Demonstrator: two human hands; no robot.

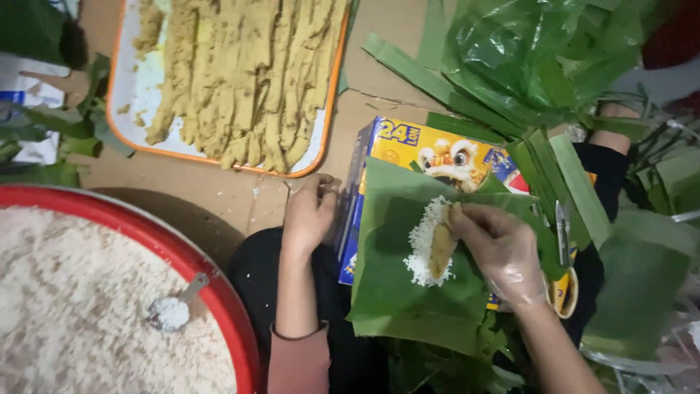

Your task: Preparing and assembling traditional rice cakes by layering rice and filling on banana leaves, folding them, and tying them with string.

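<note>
Two hands at a green leaf (408, 292): right fingers (474, 219) pinching a yellow filling strip (442, 252), left fingers (321, 191) loose on its edge.

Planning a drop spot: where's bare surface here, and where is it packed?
Bare cardboard between the orange-rimmed tray, red basin and left hand; a smaller patch between tray and green bag. Crowded: leaves around the right hand.

Dusty-pink sleeve on left forearm, thin clear glove on right hand (502, 252), dark trousers.
</note>
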